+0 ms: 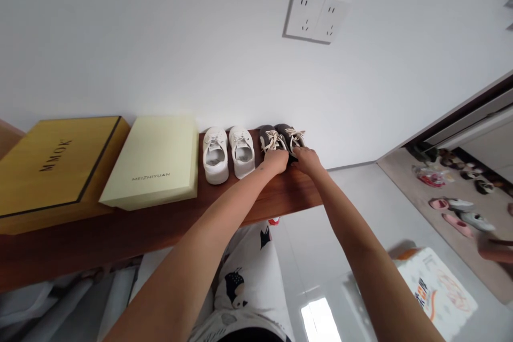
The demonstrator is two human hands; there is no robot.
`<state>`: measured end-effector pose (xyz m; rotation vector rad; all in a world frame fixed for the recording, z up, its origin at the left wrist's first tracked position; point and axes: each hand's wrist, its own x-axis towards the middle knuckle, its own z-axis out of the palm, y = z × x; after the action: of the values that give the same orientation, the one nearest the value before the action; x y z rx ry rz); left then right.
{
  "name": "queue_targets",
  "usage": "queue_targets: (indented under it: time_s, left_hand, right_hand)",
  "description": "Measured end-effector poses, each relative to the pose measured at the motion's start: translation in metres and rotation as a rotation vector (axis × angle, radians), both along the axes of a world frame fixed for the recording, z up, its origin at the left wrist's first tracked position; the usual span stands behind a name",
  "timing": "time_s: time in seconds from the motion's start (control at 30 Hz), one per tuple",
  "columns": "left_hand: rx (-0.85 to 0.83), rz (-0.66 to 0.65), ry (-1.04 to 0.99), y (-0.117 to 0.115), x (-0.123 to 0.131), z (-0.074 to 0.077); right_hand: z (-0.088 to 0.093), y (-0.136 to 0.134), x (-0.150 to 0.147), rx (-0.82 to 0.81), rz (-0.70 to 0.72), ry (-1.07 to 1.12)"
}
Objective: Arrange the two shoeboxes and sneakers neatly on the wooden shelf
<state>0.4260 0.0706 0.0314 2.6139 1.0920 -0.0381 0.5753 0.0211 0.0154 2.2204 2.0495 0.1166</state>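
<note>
A pair of small dark grey shoes with cream laces (280, 138) stands at the right end of a brown wooden shelf (160, 224), toes to the wall. My left hand (276, 161) is closed over the heel of the left grey shoe. My right hand (308, 160) is closed over the heel of the right one. Just left of them stands a pair of small white shoes (227, 153), untouched.
A pale yellow box (154, 160) and a mustard box (52, 168) lie further left on the shelf. A double wall socket (316, 15) is above. Several shoes (457, 208) lie on the floor at right, and a printed bag (436, 288) below right.
</note>
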Motion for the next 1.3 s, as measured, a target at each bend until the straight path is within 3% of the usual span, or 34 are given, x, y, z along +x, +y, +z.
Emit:
queue_targets:
  time_s: [0.27, 0.43, 0.53, 0.63, 0.73, 0.87, 1.0, 1.13, 1.2, 1.3]
  left_hand:
    - [0.024, 0.004, -0.035, -0.001, 0.000, -0.001]
    - [0.177, 0.062, -0.261, -0.036, -0.023, -0.012]
    - [0.174, 0.063, -0.472, -0.066, -0.065, -0.023]
    - [0.007, 0.104, -0.598, -0.092, -0.124, -0.031]
    - [-0.177, 0.250, -0.706, -0.112, -0.185, -0.036]
    - [-0.235, 0.533, -0.802, -0.133, -0.255, -0.043]
    - [-0.264, 0.849, -0.878, -0.156, -0.308, -0.063]
    - [-0.312, 1.047, -0.903, -0.180, -0.339, -0.082]
    - [-0.392, 1.110, -1.034, -0.179, -0.345, -0.082]
    - [-0.554, 1.205, -1.377, -0.148, -0.346, -0.065]
  right_hand:
    - [-0.005, 0.002, -0.002, 0.008, -0.032, 0.017]
    - [-0.009, -0.005, -0.008, 0.070, -0.061, 0.034]
    - [-0.021, -0.021, -0.018, 0.256, -0.051, 0.095]
    - [-0.039, -0.042, -0.038, 0.495, -0.073, 0.172]
    - [-0.053, -0.069, -0.073, 0.655, -0.110, 0.311]
    - [-0.074, -0.121, -0.149, 0.726, -0.120, 0.628]
    - [-0.108, -0.184, -0.241, 0.605, -0.028, 0.957]
    - [-0.142, -0.227, -0.298, 0.094, 0.280, 1.132]
    - [-0.150, -0.234, -0.309, -0.087, 0.364, 1.111]
    - [-0.153, -0.235, -0.316, -0.189, 0.404, 1.065]
